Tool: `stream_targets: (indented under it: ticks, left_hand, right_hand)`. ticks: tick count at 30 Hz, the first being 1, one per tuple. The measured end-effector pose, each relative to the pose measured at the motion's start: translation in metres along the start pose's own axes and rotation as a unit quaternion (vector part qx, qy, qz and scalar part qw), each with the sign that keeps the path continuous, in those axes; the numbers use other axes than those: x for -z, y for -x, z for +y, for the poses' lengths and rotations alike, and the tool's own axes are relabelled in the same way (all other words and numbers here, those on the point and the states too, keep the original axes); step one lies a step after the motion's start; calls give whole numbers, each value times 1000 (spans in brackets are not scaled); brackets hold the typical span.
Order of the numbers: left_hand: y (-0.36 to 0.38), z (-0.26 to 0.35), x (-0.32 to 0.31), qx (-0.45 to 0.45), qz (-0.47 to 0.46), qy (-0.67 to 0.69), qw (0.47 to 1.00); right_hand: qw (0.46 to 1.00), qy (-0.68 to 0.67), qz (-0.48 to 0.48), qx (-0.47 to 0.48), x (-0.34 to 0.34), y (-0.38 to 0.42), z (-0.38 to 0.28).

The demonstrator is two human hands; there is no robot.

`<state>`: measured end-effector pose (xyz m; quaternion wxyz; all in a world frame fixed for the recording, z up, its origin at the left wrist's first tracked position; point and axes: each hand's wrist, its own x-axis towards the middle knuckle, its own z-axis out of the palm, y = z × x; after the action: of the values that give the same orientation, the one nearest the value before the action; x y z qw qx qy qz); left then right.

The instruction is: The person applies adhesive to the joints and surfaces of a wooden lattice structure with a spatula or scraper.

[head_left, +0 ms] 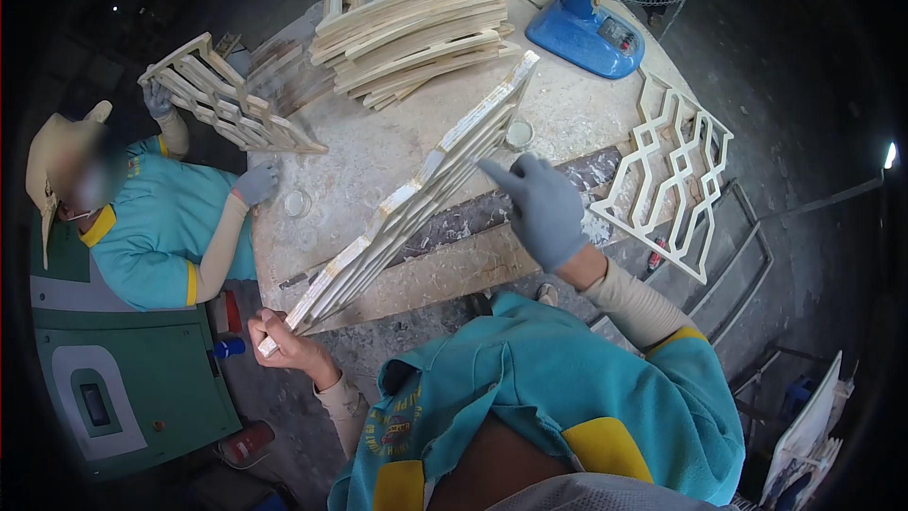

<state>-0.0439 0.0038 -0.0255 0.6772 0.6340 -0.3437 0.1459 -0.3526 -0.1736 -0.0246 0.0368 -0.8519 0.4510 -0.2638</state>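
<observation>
My bare left hand [288,344] grips the lower end of a wooden lattice panel [402,197], which stands on its edge and slants away across the table. White patches mark the panel's upper edge. My right hand [547,213], in a grey glove, is just right of the panel with its index finger stretched towards it. I see nothing held in that hand, though its palm side is partly hidden. Beyond the fingertips, close to the panel, a small clear glass jar [518,135] rests on the table.
A tall stack of lattice panels [407,38] stands at the table's far side [567,114], beside a blue fan [586,38]. Another panel [662,175] overhangs the right edge. At left, a co-worker [170,218] in grey gloves holds up a panel [232,99] near a second jar [297,202].
</observation>
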Motion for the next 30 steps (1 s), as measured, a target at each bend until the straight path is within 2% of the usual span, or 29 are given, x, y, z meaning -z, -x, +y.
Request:
stream_targets:
  ticks: [4, 7, 9, 10, 12, 15, 17, 20, 24, 27, 30]
  left_hand:
    - [1, 3, -2, 1, 4, 7, 1000]
    - [2, 3, 0, -2, 1, 12, 1000]
    - [2, 5, -1, 6, 5, 7, 1000]
    - [2, 4, 0, 5, 7, 7, 1000]
    - [3, 1, 1, -4, 6, 16, 1000]
    - [4, 0, 3, 0, 3, 10, 1000]
    - [4, 2, 1, -2, 4, 16, 1000]
    - [4, 5, 0, 3, 2, 15, 1000]
    - [4, 5, -1, 3, 5, 5, 1000]
    - [4, 5, -2, -13, -6, 13, 1000]
    - [4, 4, -2, -9, -6, 10, 1000]
  right_hand:
    - [998, 40, 33, -39, -16, -7, 14]
    - [1000, 17, 12, -2, -16, 7, -6]
    - [997, -77, -27, 13, -8, 11, -12]
    - [997, -78, -26, 14, -6, 7, -9]
    - [998, -42, 29, -49, -2, -3, 4]
    - [996, 28, 46, -69, -11, -11, 24]
    - [997, 6, 40, -68, -9, -4, 10]
    - [998, -55, -32, -28, -6, 8, -9]
    - [995, -50, -30, -75, 2, -4, 7]
    - [995, 25, 31, -93, -8, -8, 19]
    - [996, -6, -21, -83, -5, 4, -1]
